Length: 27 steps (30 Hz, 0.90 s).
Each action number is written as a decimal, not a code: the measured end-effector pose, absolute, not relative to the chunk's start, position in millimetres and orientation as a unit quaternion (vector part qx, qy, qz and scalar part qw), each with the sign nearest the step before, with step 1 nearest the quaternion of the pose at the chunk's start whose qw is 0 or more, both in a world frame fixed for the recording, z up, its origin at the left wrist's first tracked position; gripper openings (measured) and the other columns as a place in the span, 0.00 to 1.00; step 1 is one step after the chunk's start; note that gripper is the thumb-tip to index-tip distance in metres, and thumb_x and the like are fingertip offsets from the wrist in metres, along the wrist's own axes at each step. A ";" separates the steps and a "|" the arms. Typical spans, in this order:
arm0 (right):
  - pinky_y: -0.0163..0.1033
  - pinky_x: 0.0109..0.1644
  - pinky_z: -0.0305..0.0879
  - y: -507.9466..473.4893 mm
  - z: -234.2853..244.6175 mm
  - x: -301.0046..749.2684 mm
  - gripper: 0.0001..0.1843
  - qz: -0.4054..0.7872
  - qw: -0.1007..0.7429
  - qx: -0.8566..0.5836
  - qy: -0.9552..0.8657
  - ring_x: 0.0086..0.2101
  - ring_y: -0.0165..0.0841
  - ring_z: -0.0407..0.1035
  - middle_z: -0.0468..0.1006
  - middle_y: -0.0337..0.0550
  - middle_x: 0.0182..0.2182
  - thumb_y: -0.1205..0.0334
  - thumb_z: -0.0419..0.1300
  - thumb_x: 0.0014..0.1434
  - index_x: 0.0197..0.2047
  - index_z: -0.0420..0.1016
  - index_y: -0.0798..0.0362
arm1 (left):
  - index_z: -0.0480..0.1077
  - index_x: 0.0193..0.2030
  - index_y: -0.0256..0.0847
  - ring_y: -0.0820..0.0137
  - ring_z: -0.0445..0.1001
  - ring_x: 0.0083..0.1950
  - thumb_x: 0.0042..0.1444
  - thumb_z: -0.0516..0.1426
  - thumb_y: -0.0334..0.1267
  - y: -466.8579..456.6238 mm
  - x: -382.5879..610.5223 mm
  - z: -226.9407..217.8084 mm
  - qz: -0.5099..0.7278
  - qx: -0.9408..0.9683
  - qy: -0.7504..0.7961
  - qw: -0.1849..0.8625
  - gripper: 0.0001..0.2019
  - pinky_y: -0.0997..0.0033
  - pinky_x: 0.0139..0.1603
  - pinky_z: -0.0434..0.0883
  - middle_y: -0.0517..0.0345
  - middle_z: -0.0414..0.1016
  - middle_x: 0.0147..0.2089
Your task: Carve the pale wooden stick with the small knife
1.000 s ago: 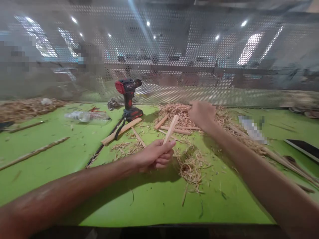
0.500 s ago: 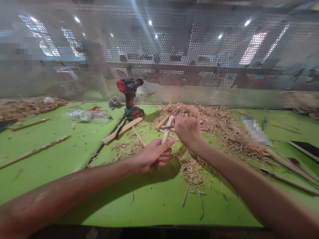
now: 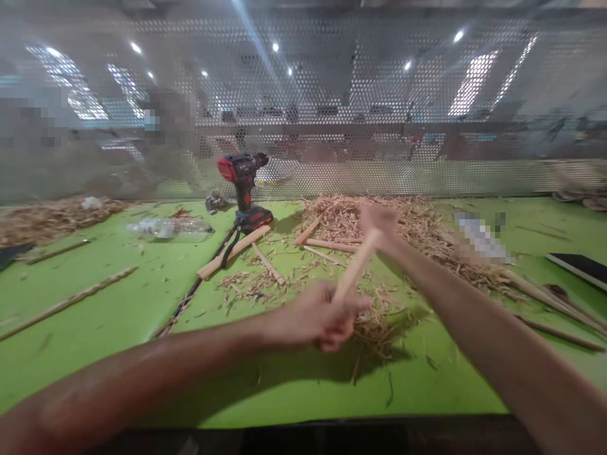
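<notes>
My left hand (image 3: 322,319) is closed around the lower end of a pale wood strip (image 3: 355,268), which tilts up and to the right. My right hand (image 3: 378,220), smeared by motion, is at the strip's upper end in a fist-like shape. The knife whose blade showed from this fist half a second ago cannot be made out now. Curled wood shavings (image 3: 379,322) lie on the green table (image 3: 265,392) beside and below the strip.
A cordless drill (image 3: 244,189) stands upright at the back, its base near a flat wood piece (image 3: 234,251). Left of it lies a clear plastic bottle (image 3: 168,229). A large shavings heap (image 3: 332,208) spreads before the perforated screen (image 3: 303,145). Sticks and a dark notebook (image 3: 581,268) lie right.
Both hands have shifted right; the left has also come lower and nearer. The wood strip has moved right with it and leans more. The knife blade has gone from sight.
</notes>
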State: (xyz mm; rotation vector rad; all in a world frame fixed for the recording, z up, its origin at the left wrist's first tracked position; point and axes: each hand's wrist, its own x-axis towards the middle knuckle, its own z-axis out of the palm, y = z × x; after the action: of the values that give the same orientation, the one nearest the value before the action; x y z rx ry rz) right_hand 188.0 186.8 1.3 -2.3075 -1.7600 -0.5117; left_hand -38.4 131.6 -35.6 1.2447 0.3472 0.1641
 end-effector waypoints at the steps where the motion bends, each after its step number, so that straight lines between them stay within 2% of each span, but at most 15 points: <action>1: 0.36 0.33 0.56 186.0 3.5 197.0 0.17 -0.177 0.103 -0.798 -0.567 0.34 0.39 0.73 0.81 0.63 0.33 0.73 0.51 0.61 0.43 0.81 0.68 | 0.61 0.29 0.40 0.82 0.56 0.18 0.63 0.59 0.47 134.1 -39.1 -34.5 0.117 0.564 0.175 0.799 0.17 0.81 0.16 0.51 0.69 0.57 0.21; 3: 0.36 0.34 0.55 180.0 8.3 205.1 0.19 -0.187 0.109 -0.820 -0.529 0.36 0.39 0.73 0.81 0.64 0.37 0.72 0.52 0.60 0.47 0.81 0.65 | 0.57 0.25 0.40 0.85 0.51 0.17 0.63 0.59 0.48 143.7 -40.2 -35.2 0.158 0.522 0.203 0.813 0.21 0.83 0.15 0.49 0.71 0.52 0.20; 5: 0.35 0.33 0.54 169.7 13.1 198.1 0.20 -0.186 0.118 -0.810 -0.544 0.36 0.37 0.73 0.82 0.57 0.37 0.69 0.51 0.61 0.50 0.81 0.57 | 0.55 0.24 0.40 0.85 0.48 0.17 0.63 0.59 0.49 154.8 -40.5 -39.6 0.161 0.497 0.201 0.828 0.23 0.83 0.15 0.47 0.72 0.48 0.20; 7: 0.35 0.31 0.51 158.3 16.5 179.5 0.20 -0.177 0.130 -0.776 -0.591 0.33 0.35 0.72 0.82 0.49 0.34 0.67 0.49 0.63 0.46 0.82 0.53 | 0.54 0.23 0.40 0.85 0.47 0.17 0.62 0.59 0.49 162.4 -39.9 -45.0 0.154 0.488 0.188 0.838 0.23 0.83 0.15 0.47 0.72 0.47 0.19; 10: 0.36 0.28 0.49 145.9 17.2 146.7 0.18 -0.156 0.115 -0.725 -0.661 0.26 0.33 0.68 0.80 0.44 0.27 0.67 0.48 0.63 0.39 0.81 0.53 | 0.55 0.25 0.41 0.84 0.47 0.17 0.62 0.59 0.47 164.6 -38.7 -49.1 0.158 0.480 0.180 0.844 0.21 0.83 0.15 0.46 0.73 0.48 0.19; 15: 0.37 0.28 0.49 143.6 7.3 121.4 0.16 -0.205 0.068 -0.711 -0.669 0.29 0.36 0.72 0.81 0.50 0.31 0.66 0.48 0.63 0.40 0.78 0.54 | 0.54 0.26 0.42 0.83 0.46 0.17 0.63 0.58 0.49 158.2 -37.8 -45.1 0.162 0.491 0.196 0.833 0.21 0.82 0.16 0.47 0.73 0.49 0.19; 21: 0.37 0.28 0.46 143.4 -2.4 122.3 0.18 -0.280 0.052 -0.683 -0.672 0.28 0.39 0.73 0.80 0.52 0.26 0.70 0.45 0.65 0.35 0.76 0.58 | 0.54 0.27 0.42 0.83 0.47 0.17 0.61 0.60 0.48 151.2 -34.6 -46.0 0.229 0.511 0.261 0.786 0.21 0.81 0.16 0.46 0.73 0.50 0.19; 27: 0.37 0.29 0.47 138.4 -9.6 121.9 0.20 -0.250 0.044 -0.660 -0.708 0.28 0.36 0.72 0.80 0.52 0.28 0.74 0.43 0.65 0.35 0.77 0.59 | 0.56 0.29 0.42 0.83 0.50 0.18 0.58 0.62 0.48 149.9 -34.5 -49.7 0.243 0.495 0.274 0.788 0.20 0.81 0.17 0.48 0.73 0.52 0.20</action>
State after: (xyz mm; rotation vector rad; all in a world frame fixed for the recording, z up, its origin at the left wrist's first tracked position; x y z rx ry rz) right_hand 121.9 138.4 -9.6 -2.0162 -2.1628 -0.7637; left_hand -34.5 149.9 -49.7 1.0655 0.5905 0.5246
